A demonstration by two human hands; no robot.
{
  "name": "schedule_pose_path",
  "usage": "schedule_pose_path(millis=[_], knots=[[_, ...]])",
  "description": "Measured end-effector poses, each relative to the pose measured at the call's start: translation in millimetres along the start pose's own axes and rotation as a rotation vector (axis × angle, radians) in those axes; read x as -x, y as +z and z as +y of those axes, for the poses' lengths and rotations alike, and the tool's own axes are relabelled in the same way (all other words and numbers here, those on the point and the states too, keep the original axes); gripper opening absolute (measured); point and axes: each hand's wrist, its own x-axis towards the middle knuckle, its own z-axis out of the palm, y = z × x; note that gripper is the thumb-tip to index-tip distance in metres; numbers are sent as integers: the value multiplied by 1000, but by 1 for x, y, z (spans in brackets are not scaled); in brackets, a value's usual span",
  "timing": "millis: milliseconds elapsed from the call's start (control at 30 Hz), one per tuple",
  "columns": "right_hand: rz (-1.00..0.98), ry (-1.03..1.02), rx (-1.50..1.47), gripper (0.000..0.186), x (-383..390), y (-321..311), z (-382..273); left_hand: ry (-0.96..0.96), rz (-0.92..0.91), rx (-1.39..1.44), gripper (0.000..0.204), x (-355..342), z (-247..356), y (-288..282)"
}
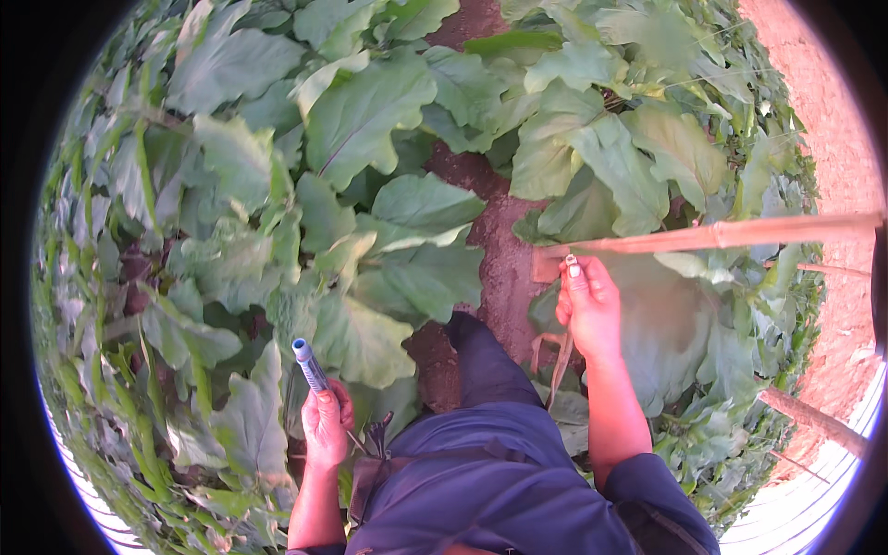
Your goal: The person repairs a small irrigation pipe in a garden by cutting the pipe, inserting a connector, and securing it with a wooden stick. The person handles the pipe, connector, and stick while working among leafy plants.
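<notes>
My hands are well apart, with the wooden pole point(740, 235) as my marker: it runs crosswise from the right and ends just beyond my right hand point(590, 305). That hand is the nearer one to the pole, its thumb and fingers pinched on a small pale bit point(571, 260) by the pole's left end; I can't tell whether they touch the wood. My left hand point(326, 421) is closed around the lower part of a blue tube point(313, 370), which lies left of the pole's end and closer to my body. The tube's long axis points up and away from me, leaning a little left, so it runs across the pole's line, and the pinched bit lies to its right and farther out. A dry strip point(559, 365) hangs on my side of the pole's end, and broad green leaves point(370, 116) spread beyond it.
</notes>
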Motion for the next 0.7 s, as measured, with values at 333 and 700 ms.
schedule_pose_path(millis=[333, 700], knots=[[-148, 10, 173, 18, -172, -15, -89, 48, 132, -22, 50, -154, 107, 77], [-83, 92, -21, 17, -388, 63, -175, 120, 92, 37, 56, -342, 218, 106]])
